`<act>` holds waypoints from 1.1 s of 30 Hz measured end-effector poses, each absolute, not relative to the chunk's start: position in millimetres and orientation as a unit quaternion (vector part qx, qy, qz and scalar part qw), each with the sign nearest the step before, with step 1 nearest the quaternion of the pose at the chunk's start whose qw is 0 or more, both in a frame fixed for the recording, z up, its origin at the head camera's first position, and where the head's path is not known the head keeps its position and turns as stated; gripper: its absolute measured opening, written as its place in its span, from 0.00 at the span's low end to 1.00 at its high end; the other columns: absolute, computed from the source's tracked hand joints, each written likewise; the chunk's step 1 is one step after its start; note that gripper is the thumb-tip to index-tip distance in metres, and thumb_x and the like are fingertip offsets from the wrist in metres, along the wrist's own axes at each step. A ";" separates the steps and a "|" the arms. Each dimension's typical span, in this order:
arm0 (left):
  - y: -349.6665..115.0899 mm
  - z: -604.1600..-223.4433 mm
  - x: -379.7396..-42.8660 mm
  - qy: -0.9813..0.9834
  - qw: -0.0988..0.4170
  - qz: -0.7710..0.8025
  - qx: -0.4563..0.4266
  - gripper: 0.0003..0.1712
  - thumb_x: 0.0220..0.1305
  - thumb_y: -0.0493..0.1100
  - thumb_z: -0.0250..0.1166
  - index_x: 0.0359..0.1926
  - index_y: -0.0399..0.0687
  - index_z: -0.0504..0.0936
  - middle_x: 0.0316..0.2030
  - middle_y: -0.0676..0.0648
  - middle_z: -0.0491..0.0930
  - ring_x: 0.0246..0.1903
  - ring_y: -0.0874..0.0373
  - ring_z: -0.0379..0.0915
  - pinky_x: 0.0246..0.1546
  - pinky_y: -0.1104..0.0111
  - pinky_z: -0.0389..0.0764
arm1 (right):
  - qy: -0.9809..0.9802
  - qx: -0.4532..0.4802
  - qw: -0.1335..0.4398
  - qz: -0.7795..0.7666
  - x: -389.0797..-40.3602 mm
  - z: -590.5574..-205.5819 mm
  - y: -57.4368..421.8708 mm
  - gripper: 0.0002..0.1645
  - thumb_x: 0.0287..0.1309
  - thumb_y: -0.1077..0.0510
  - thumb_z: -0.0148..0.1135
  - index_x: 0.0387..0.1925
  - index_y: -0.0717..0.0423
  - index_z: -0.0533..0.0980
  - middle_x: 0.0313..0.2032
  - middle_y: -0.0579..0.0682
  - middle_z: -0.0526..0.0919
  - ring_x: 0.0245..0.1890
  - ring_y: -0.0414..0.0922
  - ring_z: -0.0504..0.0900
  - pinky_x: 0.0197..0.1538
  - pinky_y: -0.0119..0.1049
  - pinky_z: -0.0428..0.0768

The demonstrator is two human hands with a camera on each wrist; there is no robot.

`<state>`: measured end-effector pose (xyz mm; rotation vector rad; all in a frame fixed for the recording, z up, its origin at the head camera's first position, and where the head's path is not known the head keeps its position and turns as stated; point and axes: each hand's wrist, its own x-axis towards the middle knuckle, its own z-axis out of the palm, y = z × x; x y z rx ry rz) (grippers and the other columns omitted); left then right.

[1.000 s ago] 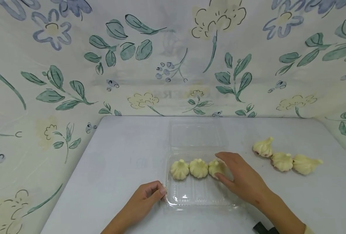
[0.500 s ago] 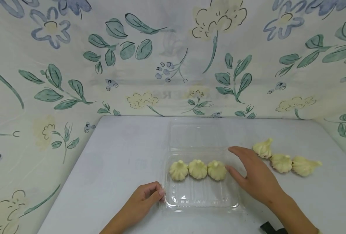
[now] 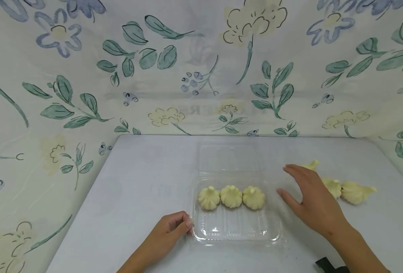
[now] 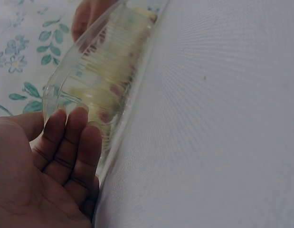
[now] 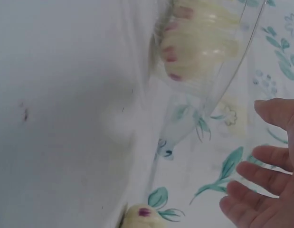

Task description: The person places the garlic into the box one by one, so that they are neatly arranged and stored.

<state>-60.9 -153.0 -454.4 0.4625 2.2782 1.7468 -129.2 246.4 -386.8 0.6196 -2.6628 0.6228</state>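
Observation:
A clear plastic clamshell container (image 3: 235,227) lies with its lid (image 3: 229,157) folded back. Three garlic bulbs (image 3: 231,196) sit in a row inside it. My left hand (image 3: 171,229) pinches the container's left rim, thumb on one side and fingertips against the wall in the left wrist view. My right hand (image 3: 315,201) holds nothing, its fingers spread above the table between the container and the loose garlic. Three more garlic bulbs (image 3: 356,192) lie at the right; the hand partly covers two of them in the head view.
The white table (image 3: 147,170) ends at a cloth backdrop (image 3: 201,91) printed with flowers and leaves. A black object (image 3: 329,264) shows by the right forearm at the bottom edge. A few small dark specks (image 5: 26,114) dot the table.
My right hand has let go of the rightmost garlic bulb in the container and moved right, toward the loose garlic. The left hand stays at the rim.

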 end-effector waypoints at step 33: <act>-152.4 -455.7 -62.2 0.783 0.116 0.593 0.149 0.13 0.80 0.44 0.58 0.35 0.48 0.80 0.35 0.49 0.82 0.42 0.53 0.77 0.52 0.65 0.74 | -0.980 0.072 0.091 0.161 -160.6 -410.5 306.6 0.53 0.60 0.46 0.76 0.68 0.79 0.63 0.65 0.83 0.62 0.62 0.83 0.61 0.59 0.78 0.63</act>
